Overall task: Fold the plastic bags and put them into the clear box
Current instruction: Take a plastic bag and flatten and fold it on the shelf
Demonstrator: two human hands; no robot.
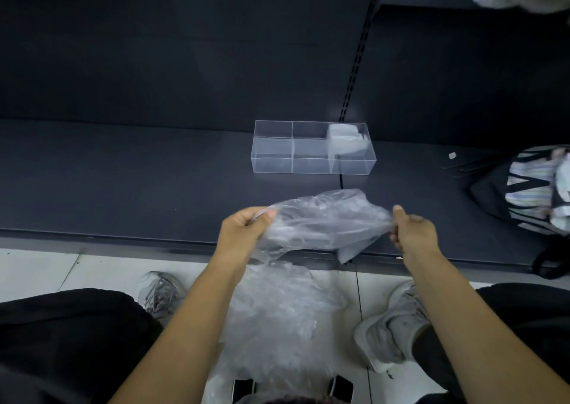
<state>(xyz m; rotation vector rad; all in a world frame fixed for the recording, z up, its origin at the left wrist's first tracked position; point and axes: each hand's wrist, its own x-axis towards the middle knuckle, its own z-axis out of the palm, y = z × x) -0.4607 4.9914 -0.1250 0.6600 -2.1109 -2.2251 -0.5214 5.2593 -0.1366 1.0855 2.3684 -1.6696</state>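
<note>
Centre frame, the left hand [243, 234] and right hand [413, 234] each grip one end of a crinkled clear bag [324, 221], stretched above the dark shelf's [123, 188] front edge. The shelf runs wide and flat left of the box [311, 167], upper centre, well apart from the bag. Its top-right compartment holds a folded bag [347, 140], hazy through the walls. A filmy pile [277, 317] lies on the floor [46, 268], lower centre, its bottom cut off.

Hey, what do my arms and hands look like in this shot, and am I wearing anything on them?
Both arms are bare as far as the picture shows. No sleeve covers the left arm or the right arm. The left hand and right hand have no gloves. No watch, bracelet or ring shows on the wrists or fingers.
</note>
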